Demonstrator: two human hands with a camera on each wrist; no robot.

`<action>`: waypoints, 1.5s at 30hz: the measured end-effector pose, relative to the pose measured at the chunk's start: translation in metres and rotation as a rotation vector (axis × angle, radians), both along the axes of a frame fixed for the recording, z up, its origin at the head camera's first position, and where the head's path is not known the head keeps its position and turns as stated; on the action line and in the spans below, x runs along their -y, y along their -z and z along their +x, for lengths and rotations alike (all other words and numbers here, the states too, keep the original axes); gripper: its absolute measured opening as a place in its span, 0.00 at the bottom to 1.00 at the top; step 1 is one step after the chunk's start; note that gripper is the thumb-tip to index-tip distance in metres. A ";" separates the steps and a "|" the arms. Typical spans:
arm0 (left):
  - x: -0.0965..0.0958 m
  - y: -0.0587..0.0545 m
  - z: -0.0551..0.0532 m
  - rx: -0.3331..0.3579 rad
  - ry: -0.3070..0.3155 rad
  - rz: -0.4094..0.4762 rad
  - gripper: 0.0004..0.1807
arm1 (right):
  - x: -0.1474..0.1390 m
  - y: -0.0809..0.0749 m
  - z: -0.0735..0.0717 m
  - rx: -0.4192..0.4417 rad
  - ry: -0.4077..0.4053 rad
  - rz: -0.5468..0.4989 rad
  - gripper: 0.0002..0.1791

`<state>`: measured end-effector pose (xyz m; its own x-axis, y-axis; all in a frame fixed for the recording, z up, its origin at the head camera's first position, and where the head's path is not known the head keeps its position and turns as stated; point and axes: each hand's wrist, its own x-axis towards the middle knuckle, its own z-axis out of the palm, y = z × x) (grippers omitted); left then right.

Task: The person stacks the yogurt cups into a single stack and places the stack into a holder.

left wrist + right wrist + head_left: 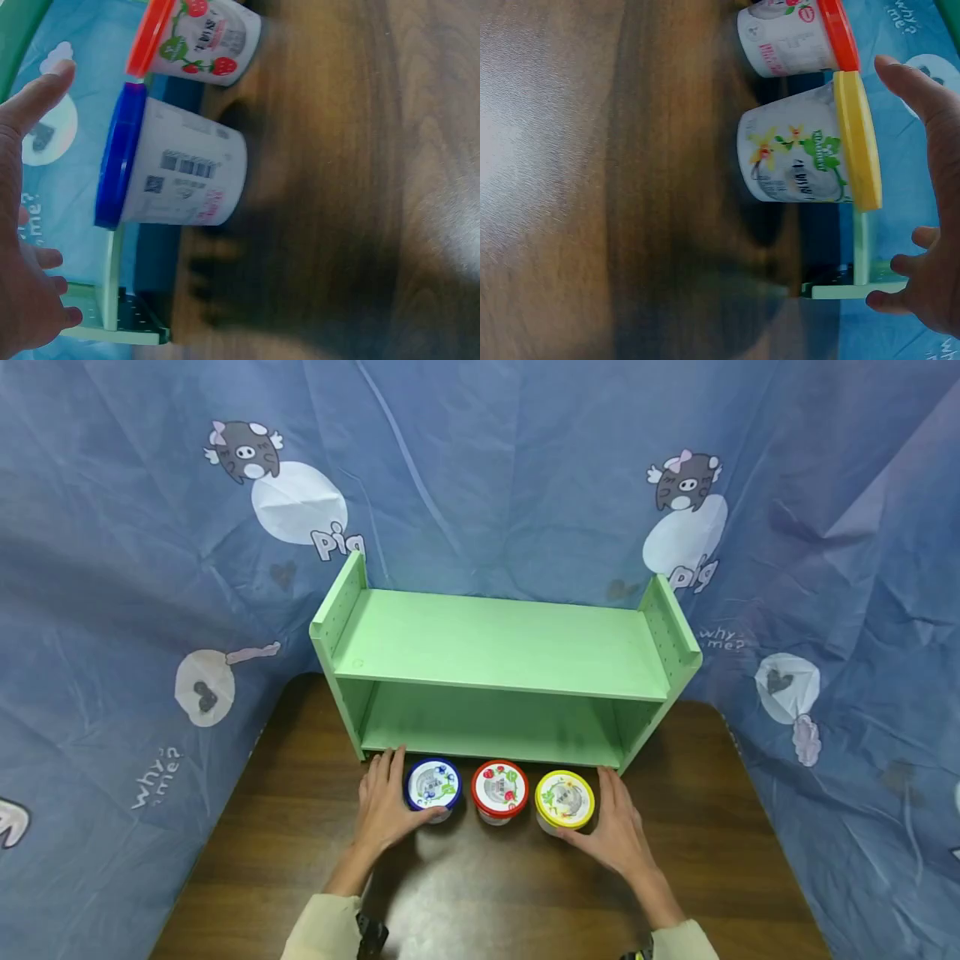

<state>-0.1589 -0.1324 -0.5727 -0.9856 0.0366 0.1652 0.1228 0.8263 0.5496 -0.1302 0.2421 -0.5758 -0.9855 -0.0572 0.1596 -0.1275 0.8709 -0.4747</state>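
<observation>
Three white tubs stand in a row on the table: one with a blue lid (433,783), one with a red lid (499,788) in the middle, one with a yellow lid (565,799). My left hand (385,807) reaches around the blue-lidded tub, thumb and fingers spread. In the left wrist view that thumb hangs above the blue lid (121,156), apart from it. At the yellow-lidded tub, my right hand (617,832) is likewise spread, its thumb on the near side. The right wrist view shows a gap between this hand and the yellow lid (859,141).
Just behind the tubs stands a light green two-level shelf (498,639) with raised side panels. Dark brown wood forms the tabletop (495,893). A blue printed cloth (487,468) hangs behind and at both sides.
</observation>
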 end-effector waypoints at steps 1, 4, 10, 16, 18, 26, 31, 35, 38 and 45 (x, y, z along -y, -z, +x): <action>-0.001 0.002 -0.001 0.011 0.000 0.006 0.72 | 0.000 0.001 0.000 0.015 0.005 -0.018 0.71; -0.004 0.007 -0.002 0.039 -0.001 0.042 0.73 | 0.001 0.004 -0.001 0.057 0.015 -0.074 0.72; -0.007 0.013 -0.005 0.031 0.003 0.119 0.72 | 0.003 0.013 -0.003 0.100 0.032 -0.144 0.73; -0.007 0.018 -0.005 0.063 0.007 0.159 0.72 | 0.007 0.021 -0.005 0.185 0.054 -0.200 0.73; -0.007 0.020 -0.005 0.087 0.002 0.182 0.72 | 0.009 0.023 -0.005 0.207 0.063 -0.213 0.73; -0.011 0.030 -0.003 0.178 -0.022 0.337 0.71 | 0.015 0.034 -0.004 0.175 0.081 -0.312 0.69; -0.013 0.036 -0.002 0.160 -0.013 0.376 0.69 | 0.016 0.039 -0.003 0.171 0.102 -0.339 0.66; -0.013 0.040 -0.001 0.149 -0.015 0.394 0.68 | 0.018 0.041 -0.003 0.155 0.115 -0.358 0.65; -0.014 0.043 -0.001 0.152 -0.023 0.413 0.67 | 0.018 0.044 -0.003 0.138 0.123 -0.382 0.65; -0.016 0.051 0.001 0.166 -0.054 0.564 0.65 | 0.020 0.051 -0.004 0.132 0.182 -0.466 0.64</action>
